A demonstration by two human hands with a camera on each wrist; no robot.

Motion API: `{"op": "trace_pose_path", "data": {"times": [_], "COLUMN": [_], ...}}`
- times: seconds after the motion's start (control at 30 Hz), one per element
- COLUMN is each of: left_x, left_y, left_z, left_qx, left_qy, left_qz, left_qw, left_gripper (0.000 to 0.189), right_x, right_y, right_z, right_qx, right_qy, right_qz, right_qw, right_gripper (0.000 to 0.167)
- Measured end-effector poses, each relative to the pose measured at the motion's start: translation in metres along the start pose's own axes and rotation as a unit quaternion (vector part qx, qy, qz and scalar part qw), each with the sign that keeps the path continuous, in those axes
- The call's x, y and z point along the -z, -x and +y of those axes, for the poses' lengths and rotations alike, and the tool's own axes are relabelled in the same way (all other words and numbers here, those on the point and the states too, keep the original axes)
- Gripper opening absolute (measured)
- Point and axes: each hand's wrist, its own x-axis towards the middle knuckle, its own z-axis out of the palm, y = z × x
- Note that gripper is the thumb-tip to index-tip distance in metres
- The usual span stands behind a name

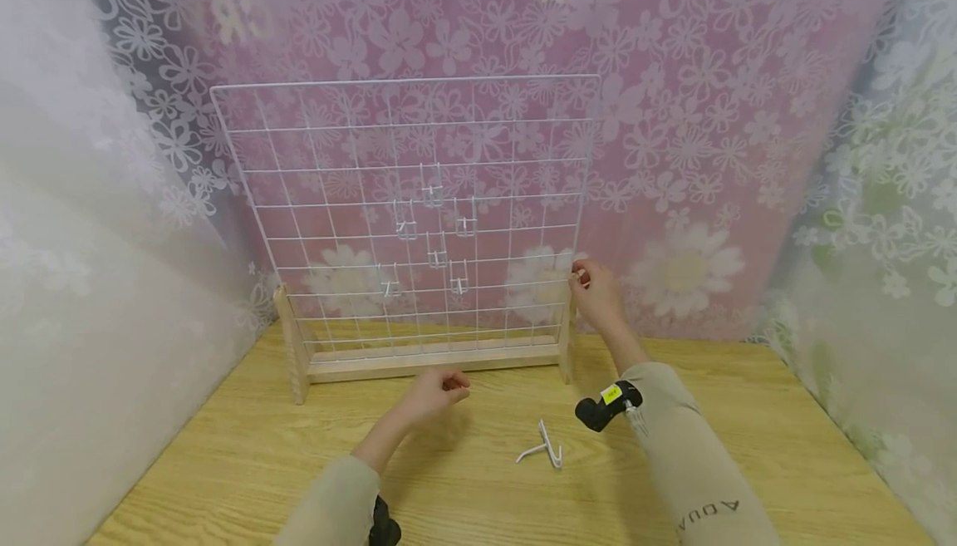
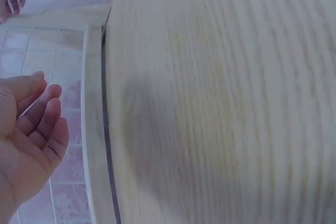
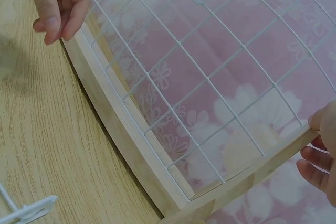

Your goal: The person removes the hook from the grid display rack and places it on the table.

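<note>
Nearest: two beige sleeves (image 1: 695, 446), reaching in over the yellowish wood-grain tabletop (image 1: 785, 438). Right hand (image 1: 601, 292) at the upper end of the pale wooden side post (image 3: 257, 171); thumb on the wood, fingers curled in close, a narrow grip, apparently to steady the frame from its edge. Left hand (image 1: 429, 395) just in front of the pale wooden base bar (image 1: 434, 361), fingers loosely bent, small gap to thumb, holding nothing; contact with the bar not evident. White wire grid panel (image 3: 208, 77) upright between the posts, base presumably there for footing. Six small white wire hooks (image 1: 437, 259) on its middle and lower wires, seemingly hung by their bent tops. One loose white metal hook (image 1: 549, 445) lies on the tabletop between the forearms, untouched.
</note>
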Motion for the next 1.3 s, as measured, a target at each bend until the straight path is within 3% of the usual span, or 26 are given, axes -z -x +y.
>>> {"op": "trace_pose_path", "data": {"times": [0.4, 0.63, 0.77, 0.97, 1.1, 1.3], "left_x": [0.032, 0.052, 0.065, 0.083, 0.091, 0.102], "left_y": [0.005, 0.004, 0.006, 0.006, 0.004, -0.005], "left_z": [-0.006, -0.009, -0.015, -0.017, -0.014, -0.008], "left_qx": [0.028, 0.065, 0.083, 0.086, 0.091, 0.088], "left_qy": [-0.001, 0.009, 0.021, 0.053, 0.072, 0.106], "left_qz": [0.064, 0.115, 0.128, 0.141, 0.178, 0.249], "left_qw": [0.9975, 0.9912, 0.9880, 0.9849, 0.9771, 0.9587], "left_gripper": [0.013, 0.014, 0.020, 0.027, 0.025, 0.024], "right_x": [-0.001, 0.000, -0.001, -0.003, -0.003, -0.003], "right_y": [-0.002, -0.002, -0.002, -0.001, -0.001, 0.000], "right_z": [0.001, 0.002, 0.002, 0.002, 0.003, 0.003], "right_qx": [0.007, 0.010, 0.007, 0.007, 0.008, 0.009], "right_qy": [0.000, 0.003, 0.003, 0.002, -0.002, -0.003], "right_qz": [0.002, 0.000, -0.005, -0.004, -0.002, 0.000], "right_qw": [1.0000, 0.9999, 1.0000, 1.0000, 1.0000, 1.0000], "right_gripper": [0.024, 0.023, 0.023, 0.023, 0.023, 0.024]}}
